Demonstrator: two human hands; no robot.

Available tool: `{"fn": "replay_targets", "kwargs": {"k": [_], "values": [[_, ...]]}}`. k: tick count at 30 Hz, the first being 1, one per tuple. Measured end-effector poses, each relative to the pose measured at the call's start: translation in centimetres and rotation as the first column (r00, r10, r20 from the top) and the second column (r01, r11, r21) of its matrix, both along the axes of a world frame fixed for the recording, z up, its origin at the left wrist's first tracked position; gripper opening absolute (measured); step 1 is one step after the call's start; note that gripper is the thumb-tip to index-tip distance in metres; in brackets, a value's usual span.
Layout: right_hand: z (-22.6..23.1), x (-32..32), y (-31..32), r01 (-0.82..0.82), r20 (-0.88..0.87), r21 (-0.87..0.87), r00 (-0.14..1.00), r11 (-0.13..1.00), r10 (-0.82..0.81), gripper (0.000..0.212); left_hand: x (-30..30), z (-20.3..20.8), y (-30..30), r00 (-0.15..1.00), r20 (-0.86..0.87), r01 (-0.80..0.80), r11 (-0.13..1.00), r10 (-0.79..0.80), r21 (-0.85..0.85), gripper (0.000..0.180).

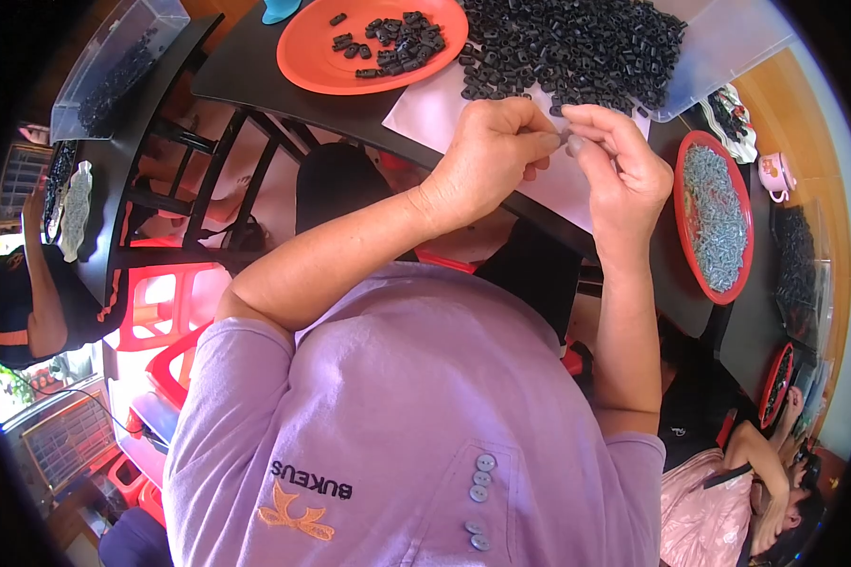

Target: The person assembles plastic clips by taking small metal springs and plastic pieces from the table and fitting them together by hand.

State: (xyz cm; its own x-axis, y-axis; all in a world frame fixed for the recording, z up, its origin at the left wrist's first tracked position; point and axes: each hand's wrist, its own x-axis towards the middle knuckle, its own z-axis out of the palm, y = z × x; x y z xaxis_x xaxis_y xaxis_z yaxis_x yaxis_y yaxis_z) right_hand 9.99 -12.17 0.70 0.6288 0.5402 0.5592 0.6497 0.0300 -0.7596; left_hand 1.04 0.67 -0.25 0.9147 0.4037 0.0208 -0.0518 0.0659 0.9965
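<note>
Pinching just beside the right hand (626, 170), whose closure cannot be told, the left hand (492, 151) brings thumb and forefinger together; any piece between is hidden. Small, black, moulded plastic pieces (577, 47) lie heaped just beyond the fingertips. Steady wrists and light pressure should favour control.

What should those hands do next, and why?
Maybe ease the left hand and right hand slightly closer together, since their fingertips almost meet beside the pile of black pieces; anything held there is too small to tell.
</note>
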Motion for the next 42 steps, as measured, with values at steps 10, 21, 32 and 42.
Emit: {"fn": "replay_targets", "kwargs": {"k": [10,21,32,42], "values": [[0.1,0.0,0.1,-0.010,-0.281,-0.040,0.960,0.999,-0.001,0.029,0.0,-0.4,-0.2,1.000,0.028,-0.014,1.000,0.014,0.005,0.011],[0.6,0.3,1.0,0.060,0.480,-0.127,0.877,0.990,0.008,0.022,0.5,-1.2,-0.3,0.992,0.100,-0.078,0.996,0.074,0.041,0.012],[0.2,0.2,1.3,0.075,0.388,-0.084,0.921,0.994,-0.037,0.026,0.5,-1.1,-0.4,0.994,0.083,-0.076,0.996,0.072,0.052,0.012],[-0.1,0.1,1.4,0.070,0.322,-0.046,0.945,0.996,-0.052,0.024,0.3,-1.1,-0.2,0.999,0.042,-0.027,0.998,0.024,0.052,0.011]]}}
